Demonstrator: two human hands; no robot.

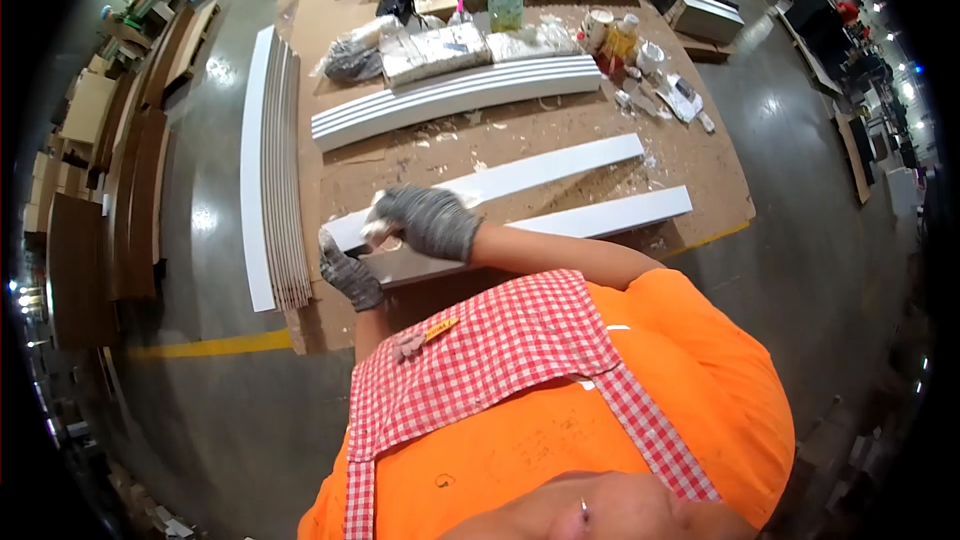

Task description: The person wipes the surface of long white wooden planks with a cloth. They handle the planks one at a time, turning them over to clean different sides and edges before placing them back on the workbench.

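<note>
Two long white boards lie side by side on the brown worktable, the far board and the near board. My right hand, in a grey knitted glove, is closed on a crumpled whitish cloth above the boards' left part. At their left end is my left hand, gloved the same way, with its fingers bent against the end of the near board. Its exact grip is partly hidden. My right forearm crosses over the near board and covers its middle.
Beyond the boards lies a stack of white strips, with wrapped white packets and a green-capped bottle behind. More strips line the table's left edge. An amber bottle and a white cup stand at the right.
</note>
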